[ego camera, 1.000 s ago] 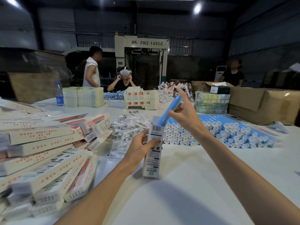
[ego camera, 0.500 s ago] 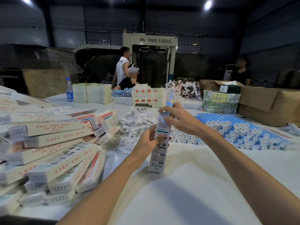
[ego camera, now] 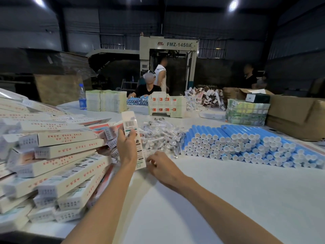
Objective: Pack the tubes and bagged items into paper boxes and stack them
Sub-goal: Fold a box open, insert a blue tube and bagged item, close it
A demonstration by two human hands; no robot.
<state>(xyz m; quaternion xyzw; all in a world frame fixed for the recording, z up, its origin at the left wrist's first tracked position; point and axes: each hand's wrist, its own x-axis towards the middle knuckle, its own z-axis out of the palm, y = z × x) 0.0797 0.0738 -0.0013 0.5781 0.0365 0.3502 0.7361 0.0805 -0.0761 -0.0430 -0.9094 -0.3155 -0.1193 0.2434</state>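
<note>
**Item 1. Long white paper box with barcode and green band [ego camera: 130, 123].** It stands upright with its foot on or just above the white table [ego camera: 228, 199]. Its top flap is raised, and the contents are not visible. It is probably held on end so the open mouth faces up for loading.

**Item 2. Left hand [ego camera: 125, 147].** It is wrapped round the box's middle, with the thumb on the printed face and the fingers clamped behind. This steadies the box while the other hand fetches.

**Item 3. Right hand [ego camera: 164, 167].** It is low on the table just right of the box's foot, knuckles up and fingers curled downward. Whether they pinch anything cannot be told, as the tips are blurred. The hand is likely going for a bagged item as the next thing to pack.

**Item 4. Loose pile of clear plastic bagged items [ego camera: 158, 136].** It lies directly behind and to the right of the box, within easy reach.

**Item 5. Stacked rows of blue tubes with white caps [ego camera: 246, 145].** They lie further right of the box with caps toward the worker, so one can be drawn off by its end.

**Item 6. Heap of closed white boxes with red print [ego camera: 58, 155].** It sits left of the box, lying flat and overlapping. This looks like the finished stock, and it is stacked loosely rather than squarely.

**Item 7. Brown cardboard carton [ego camera: 295, 117].** It sits far right of the box, beyond the tubes.

**Item 8. Bundled flat box blanks [ego camera: 167, 106].** They sit behind the box, past the bagged pile.
</note>
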